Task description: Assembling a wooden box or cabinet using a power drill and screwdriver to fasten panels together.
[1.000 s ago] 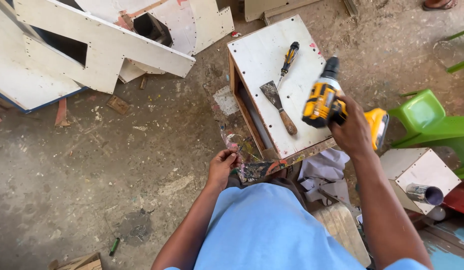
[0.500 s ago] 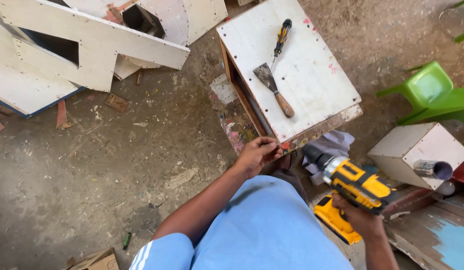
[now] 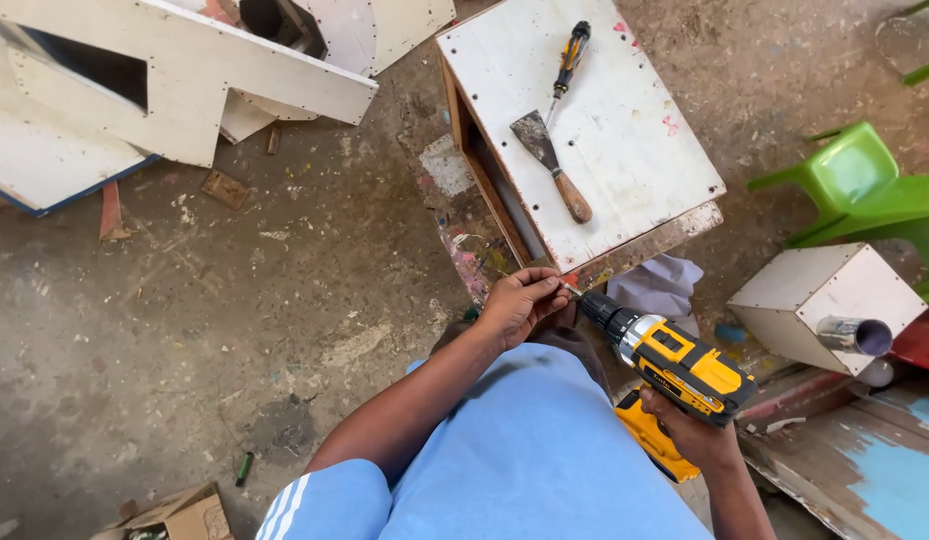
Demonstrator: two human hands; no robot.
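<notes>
1. The cordless drill (image 3: 679, 365) sits low at the near right, just off the near corner of the white desk (image 3: 624, 130). Its nose points up-left toward that corner.
2. Right hand (image 3: 689, 435) is wrapped fully around the drill's handle, grip closed tight on it, yellow battery pack poking out under the palm.
3. Left hand (image 3: 519, 303) is up at the chuck end, fingertips pinched together on something thin right at the drill's tip. Probably a bit or a screw, too small to tell which.
4. Handling-wise I'd guess the drill is hefty and bottom-heavy because of that battery. It's a stiff plastic body, and the handle is the obvious place to hold it, not the smooth motor housing.
5. The little piece at the tip looks light and easy to fumble, so a fingertip pinch makes sense there.
6. On the desk top: a putty knife (image 3: 552, 167) with a wooden handle lies around the middle, and a screwdriver (image 3: 567, 62) sits toward the far edge, blade end just beside the knife's blade.
7. A white box with a metal tube (image 3: 829, 305) stands on the floor to the right, and a green plastic chair (image 3: 864, 195) sits behind it.
</notes>
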